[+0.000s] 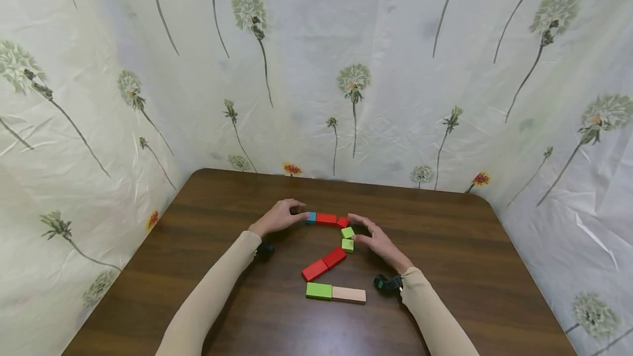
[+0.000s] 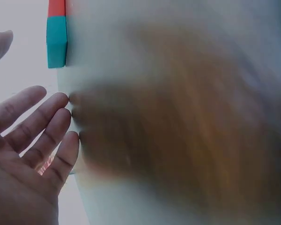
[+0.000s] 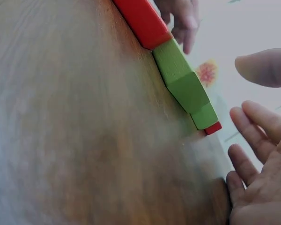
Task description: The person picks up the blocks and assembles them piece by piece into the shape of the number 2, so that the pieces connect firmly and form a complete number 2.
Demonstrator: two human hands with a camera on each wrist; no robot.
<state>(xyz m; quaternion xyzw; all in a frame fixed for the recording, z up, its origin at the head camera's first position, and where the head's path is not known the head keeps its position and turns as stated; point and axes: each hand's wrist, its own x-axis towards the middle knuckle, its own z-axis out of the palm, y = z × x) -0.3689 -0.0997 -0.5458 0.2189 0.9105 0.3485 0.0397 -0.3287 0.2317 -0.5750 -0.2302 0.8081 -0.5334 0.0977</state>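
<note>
A curved row of blocks lies on the table. It runs from a blue block (image 1: 311,217) through a red block (image 1: 326,218) and a small red cube (image 1: 343,222) to two green cubes (image 1: 348,245). My left hand (image 1: 279,217) is beside the row's blue end; in the left wrist view its fingers are spread and relaxed, apart from the blue block (image 2: 56,42). My right hand (image 1: 379,242) reaches around the right side of the cubes. Its thumb and fingers stay loose in the right wrist view, with nothing between them.
Nearer the front, two red blocks (image 1: 323,264) lie end to end at a slant. Below them a green block (image 1: 318,290) and a tan block (image 1: 349,295) touch in a line. A flowered curtain (image 1: 306,98) hangs behind the brown table (image 1: 420,207).
</note>
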